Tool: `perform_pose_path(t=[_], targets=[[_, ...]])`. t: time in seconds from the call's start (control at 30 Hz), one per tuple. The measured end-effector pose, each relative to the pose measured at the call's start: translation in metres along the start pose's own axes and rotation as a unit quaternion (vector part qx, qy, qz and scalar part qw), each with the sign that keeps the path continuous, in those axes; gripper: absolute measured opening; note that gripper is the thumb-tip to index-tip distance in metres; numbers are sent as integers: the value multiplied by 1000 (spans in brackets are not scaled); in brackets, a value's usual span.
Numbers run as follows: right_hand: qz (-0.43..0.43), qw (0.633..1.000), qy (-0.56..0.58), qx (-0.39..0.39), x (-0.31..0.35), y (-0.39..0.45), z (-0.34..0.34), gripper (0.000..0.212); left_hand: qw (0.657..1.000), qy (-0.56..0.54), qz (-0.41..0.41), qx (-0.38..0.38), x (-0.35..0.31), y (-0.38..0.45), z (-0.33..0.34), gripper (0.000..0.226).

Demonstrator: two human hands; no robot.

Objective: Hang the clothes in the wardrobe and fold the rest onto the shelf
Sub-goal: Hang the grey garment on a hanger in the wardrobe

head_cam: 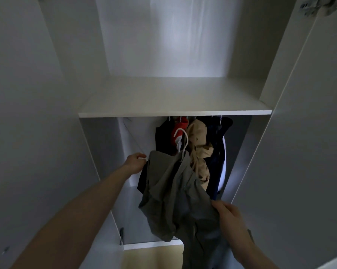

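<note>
1. The wardrobe (97,171) stands open, its white shelf (173,98) running across above the hanging space.
2. A grey garment (169,191) on a white hanger (183,144) is held in front of the hanging space, below the shelf's front edge.
3. The left hand (135,162) grips the hanger's left end at the garment's shoulder, fingers curled round it.
4. The right hand (229,216) pinches the garment's lower right side, fingers closed on the cloth.
5. Behind it, clothes hang under the shelf: a black piece (163,136), a red one (180,129), a tan one (200,144) and dark ones (220,144) toward the right wall.
</note>
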State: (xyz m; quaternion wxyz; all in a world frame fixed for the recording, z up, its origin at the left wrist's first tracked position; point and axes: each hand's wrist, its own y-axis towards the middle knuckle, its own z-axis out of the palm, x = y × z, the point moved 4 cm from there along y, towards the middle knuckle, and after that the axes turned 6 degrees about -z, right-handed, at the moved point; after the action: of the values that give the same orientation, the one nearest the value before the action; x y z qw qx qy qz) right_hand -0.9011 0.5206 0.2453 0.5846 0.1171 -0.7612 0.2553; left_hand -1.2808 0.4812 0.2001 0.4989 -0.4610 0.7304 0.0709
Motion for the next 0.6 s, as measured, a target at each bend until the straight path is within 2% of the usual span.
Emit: perform_pose_path(t=[0.23, 0.43, 0.6], targets=[[10, 1000, -25, 8, 10, 35, 0, 40, 999, 8, -4, 31, -11, 80, 13, 44], [7, 998, -53, -11, 22, 46, 5, 36, 997, 51, -8, 60, -19, 144, 15, 51], [15, 996, -82, 5, 29, 52, 19, 41, 997, 62, -24, 41, -8, 170, 14, 50]])
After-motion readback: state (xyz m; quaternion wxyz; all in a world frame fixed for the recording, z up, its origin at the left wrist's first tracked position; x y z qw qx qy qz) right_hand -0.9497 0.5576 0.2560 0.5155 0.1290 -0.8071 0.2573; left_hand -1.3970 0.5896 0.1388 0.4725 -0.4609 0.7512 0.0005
